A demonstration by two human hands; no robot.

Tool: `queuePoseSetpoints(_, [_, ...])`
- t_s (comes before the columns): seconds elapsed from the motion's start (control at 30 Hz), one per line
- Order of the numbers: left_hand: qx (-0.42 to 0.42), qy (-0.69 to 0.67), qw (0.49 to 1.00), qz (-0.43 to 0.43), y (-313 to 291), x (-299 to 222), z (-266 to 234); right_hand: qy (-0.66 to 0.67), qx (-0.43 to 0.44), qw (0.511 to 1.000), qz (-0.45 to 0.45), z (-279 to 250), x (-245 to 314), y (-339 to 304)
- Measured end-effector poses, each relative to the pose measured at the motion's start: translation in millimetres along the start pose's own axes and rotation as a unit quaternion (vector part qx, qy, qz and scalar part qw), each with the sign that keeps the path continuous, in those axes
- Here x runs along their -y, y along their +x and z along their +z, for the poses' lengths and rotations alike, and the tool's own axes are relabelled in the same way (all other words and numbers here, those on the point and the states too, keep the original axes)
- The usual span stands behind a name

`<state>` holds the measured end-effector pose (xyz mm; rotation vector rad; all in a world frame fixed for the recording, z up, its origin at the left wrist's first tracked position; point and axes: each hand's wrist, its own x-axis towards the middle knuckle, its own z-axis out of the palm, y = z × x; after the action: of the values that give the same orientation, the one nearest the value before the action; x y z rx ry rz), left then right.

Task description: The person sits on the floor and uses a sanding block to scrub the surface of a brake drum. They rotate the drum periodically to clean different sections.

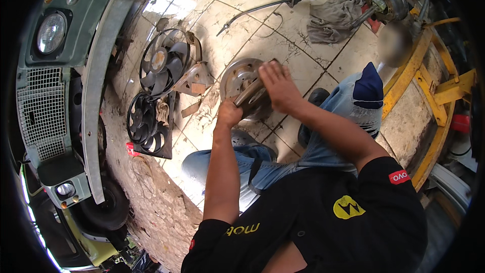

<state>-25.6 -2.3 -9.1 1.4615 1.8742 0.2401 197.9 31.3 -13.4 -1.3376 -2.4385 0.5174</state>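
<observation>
A thick round metal disc, like a brake disc, is tilted up on its edge between my hands. Closed around its lower left edge is my left hand. My right hand lies over the upper right edge, gripping it with the fingers side by side; its thumb is hidden. Behind and under the tilted disc, a second wide grey metal disc with holes lies on the tiled floor. My hands and the tilted disc cover part of it.
Two black radiator fans lie to the left, next to a metal bracket. A lever with a long rod and a grey rag lie farther off. A yellow metal frame stands right; a vehicle front stands left.
</observation>
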Motion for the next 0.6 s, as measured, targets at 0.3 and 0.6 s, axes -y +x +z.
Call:
queuePoseSetpoints(0.3, [0.015, -0.101, 0.995, -0.007, -9.7, -10.4, -0.4, -0.004, -0.021, 1.000, 0.019, -5.0, -7.5, 0.1])
queuePoseSetpoints(0.6, [-0.021, 0.016, 1.000, 0.010, -8.4, -34.0, 1.0, 0.138, -0.039, 0.989, 0.032, 5.6, -15.7, 8.0])
